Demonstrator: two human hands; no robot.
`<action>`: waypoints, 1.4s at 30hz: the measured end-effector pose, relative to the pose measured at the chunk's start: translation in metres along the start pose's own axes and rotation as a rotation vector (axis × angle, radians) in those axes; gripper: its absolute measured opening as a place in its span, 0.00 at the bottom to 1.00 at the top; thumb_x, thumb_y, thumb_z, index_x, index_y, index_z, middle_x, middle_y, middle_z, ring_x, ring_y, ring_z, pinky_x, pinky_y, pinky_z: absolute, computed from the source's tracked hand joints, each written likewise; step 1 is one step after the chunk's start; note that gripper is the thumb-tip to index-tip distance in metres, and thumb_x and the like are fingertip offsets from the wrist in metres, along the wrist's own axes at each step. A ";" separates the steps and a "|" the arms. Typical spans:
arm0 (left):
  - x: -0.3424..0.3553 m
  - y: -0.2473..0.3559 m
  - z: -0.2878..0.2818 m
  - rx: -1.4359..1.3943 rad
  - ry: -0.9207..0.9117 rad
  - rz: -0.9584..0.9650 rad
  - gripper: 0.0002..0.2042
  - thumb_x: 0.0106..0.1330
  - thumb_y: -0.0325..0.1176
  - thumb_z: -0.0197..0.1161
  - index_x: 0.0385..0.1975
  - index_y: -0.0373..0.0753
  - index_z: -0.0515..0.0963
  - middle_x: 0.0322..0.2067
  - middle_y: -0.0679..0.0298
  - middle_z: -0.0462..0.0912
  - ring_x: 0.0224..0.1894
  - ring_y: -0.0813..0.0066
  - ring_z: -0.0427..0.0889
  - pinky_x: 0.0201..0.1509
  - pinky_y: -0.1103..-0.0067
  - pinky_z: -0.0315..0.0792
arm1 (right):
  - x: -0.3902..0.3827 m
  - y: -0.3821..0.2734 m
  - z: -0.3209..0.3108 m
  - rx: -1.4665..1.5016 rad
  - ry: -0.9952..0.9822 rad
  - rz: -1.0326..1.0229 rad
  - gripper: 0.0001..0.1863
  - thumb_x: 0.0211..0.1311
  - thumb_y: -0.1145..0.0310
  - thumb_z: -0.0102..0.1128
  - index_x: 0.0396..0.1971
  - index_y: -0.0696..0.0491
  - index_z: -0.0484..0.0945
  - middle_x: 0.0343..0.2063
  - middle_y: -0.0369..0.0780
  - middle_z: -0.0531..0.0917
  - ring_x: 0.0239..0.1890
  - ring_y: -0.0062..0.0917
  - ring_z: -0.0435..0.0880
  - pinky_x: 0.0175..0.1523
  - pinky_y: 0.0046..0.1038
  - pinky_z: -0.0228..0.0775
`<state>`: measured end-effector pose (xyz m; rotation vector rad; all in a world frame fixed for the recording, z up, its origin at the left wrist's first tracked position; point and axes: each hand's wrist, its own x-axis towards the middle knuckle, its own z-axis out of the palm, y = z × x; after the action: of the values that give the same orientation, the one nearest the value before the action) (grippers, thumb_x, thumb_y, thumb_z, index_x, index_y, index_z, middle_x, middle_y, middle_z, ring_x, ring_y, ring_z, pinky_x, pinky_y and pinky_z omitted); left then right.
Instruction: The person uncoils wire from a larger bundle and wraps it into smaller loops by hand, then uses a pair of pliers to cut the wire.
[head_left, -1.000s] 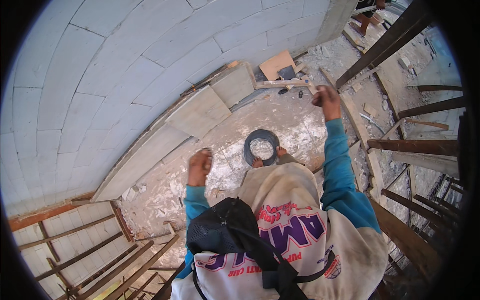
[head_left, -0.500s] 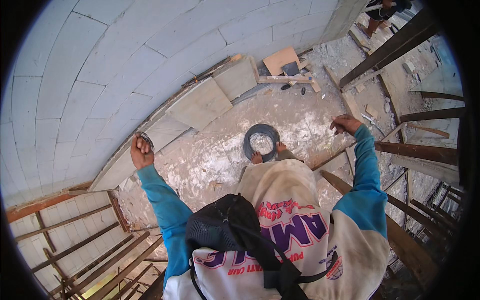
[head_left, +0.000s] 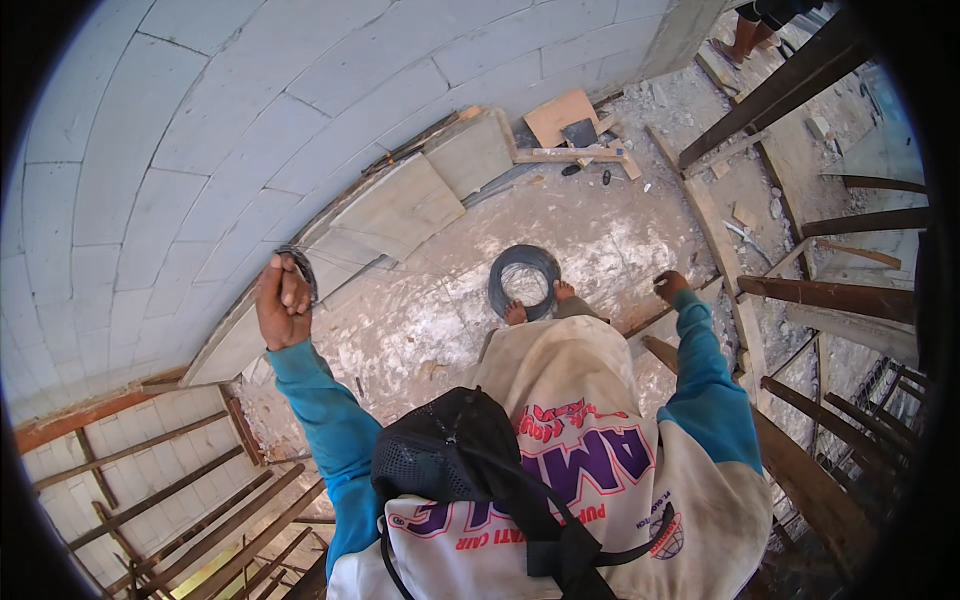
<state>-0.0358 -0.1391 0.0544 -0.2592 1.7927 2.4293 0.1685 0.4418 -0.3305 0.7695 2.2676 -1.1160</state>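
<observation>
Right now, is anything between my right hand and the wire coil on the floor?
Only your right foot, at the right edge of the wire coil, stands between it and your right hand in this view. Hand height is unclear.

Purple and red lettering (head_left: 598, 460) across the shirt (head_left: 560, 365).

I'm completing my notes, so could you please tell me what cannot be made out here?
All in the head view:
Part of the dark loop in the left hand: hidden by the fingers.
Whether the right hand holds anything: too small to tell.
The co-worker's upper body: cut off by the top edge.
Most of the wearer's legs: hidden by the shirt.
</observation>
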 end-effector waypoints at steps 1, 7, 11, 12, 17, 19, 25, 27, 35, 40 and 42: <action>-0.005 -0.001 0.012 0.064 -0.023 -0.015 0.11 0.67 0.39 0.51 0.29 0.37 0.69 0.07 0.76 0.57 0.09 0.88 0.52 0.12 0.88 0.50 | -0.002 -0.010 0.012 -0.195 0.200 -0.184 0.17 0.42 0.78 0.57 0.38 0.52 0.77 0.30 0.46 0.80 0.34 0.45 0.79 0.44 0.38 0.72; -0.047 -0.002 0.026 0.098 -0.195 0.023 0.13 0.66 0.39 0.51 0.24 0.36 0.69 0.06 0.73 0.58 0.08 0.86 0.53 0.12 0.87 0.50 | -0.052 -0.199 0.055 0.127 0.301 -0.834 0.25 0.44 0.84 0.48 0.48 0.55 0.71 0.44 0.47 0.74 0.49 0.44 0.72 0.55 0.34 0.64; -0.058 -0.008 0.022 0.066 -0.268 0.025 0.12 0.67 0.37 0.50 0.25 0.36 0.69 0.06 0.73 0.59 0.07 0.86 0.53 0.11 0.87 0.50 | -0.060 -0.255 0.070 0.323 0.340 -0.776 0.23 0.50 0.85 0.47 0.49 0.54 0.71 0.44 0.46 0.75 0.45 0.33 0.76 0.48 0.28 0.69; -0.062 -0.009 0.020 0.056 -0.285 0.027 0.12 0.67 0.36 0.50 0.25 0.36 0.70 0.06 0.73 0.59 0.06 0.86 0.53 0.10 0.87 0.50 | -0.063 -0.266 0.069 0.452 0.326 -0.737 0.22 0.51 0.82 0.50 0.49 0.55 0.71 0.43 0.44 0.76 0.42 0.31 0.77 0.46 0.28 0.70; -0.073 -0.016 0.023 0.001 -0.177 0.045 0.12 0.68 0.37 0.49 0.26 0.37 0.70 0.07 0.74 0.60 0.07 0.88 0.53 0.11 0.88 0.50 | -0.038 -0.266 0.086 0.420 -0.084 -0.625 0.20 0.53 0.72 0.60 0.48 0.56 0.72 0.33 0.42 0.82 0.37 0.28 0.80 0.44 0.28 0.71; -0.074 -0.015 0.022 -0.086 -0.098 0.019 0.13 0.68 0.38 0.49 0.26 0.36 0.69 0.07 0.74 0.59 0.08 0.87 0.54 0.12 0.88 0.52 | -0.031 -0.263 0.100 0.492 -0.184 -0.577 0.21 0.53 0.70 0.62 0.48 0.56 0.73 0.34 0.42 0.82 0.38 0.28 0.80 0.44 0.27 0.71; -0.083 -0.020 0.013 -0.053 -0.066 0.024 0.11 0.69 0.38 0.47 0.28 0.39 0.69 0.07 0.77 0.58 0.07 0.89 0.52 0.12 0.89 0.52 | -0.039 -0.271 0.116 0.466 -0.252 -0.564 0.19 0.50 0.67 0.65 0.42 0.56 0.75 0.34 0.43 0.82 0.40 0.27 0.81 0.46 0.27 0.72; -0.086 -0.019 0.010 -0.067 -0.038 0.021 0.12 0.69 0.39 0.49 0.28 0.38 0.70 0.07 0.76 0.59 0.08 0.88 0.53 0.12 0.88 0.52 | -0.060 -0.287 0.103 0.368 -0.154 -0.604 0.17 0.50 0.67 0.66 0.39 0.57 0.76 0.33 0.43 0.82 0.40 0.28 0.81 0.45 0.27 0.72; -0.080 -0.025 0.002 -0.125 0.043 0.004 0.12 0.68 0.39 0.50 0.28 0.37 0.70 0.07 0.74 0.59 0.08 0.87 0.53 0.12 0.87 0.51 | -0.087 -0.306 0.073 0.130 0.221 -0.934 0.10 0.52 0.71 0.61 0.35 0.55 0.76 0.30 0.44 0.81 0.33 0.36 0.81 0.38 0.32 0.73; -0.073 -0.023 -0.011 -0.130 0.133 0.042 0.11 0.68 0.40 0.51 0.30 0.37 0.69 0.07 0.75 0.59 0.08 0.89 0.53 0.12 0.89 0.51 | -0.069 -0.299 0.054 0.269 0.295 -0.813 0.08 0.57 0.71 0.55 0.37 0.53 0.76 0.27 0.45 0.80 0.30 0.34 0.81 0.36 0.31 0.72; -0.068 -0.025 -0.028 -0.168 0.125 0.048 0.11 0.68 0.39 0.50 0.31 0.37 0.69 0.08 0.76 0.59 0.09 0.90 0.53 0.13 0.89 0.51 | -0.063 -0.296 0.031 0.344 0.270 -0.661 0.08 0.61 0.70 0.51 0.38 0.52 0.76 0.25 0.44 0.80 0.29 0.32 0.81 0.35 0.28 0.71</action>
<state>0.0373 -0.1579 0.0365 -0.3957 1.6600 2.6568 0.0202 0.2502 -0.1469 0.2866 2.6863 -1.8283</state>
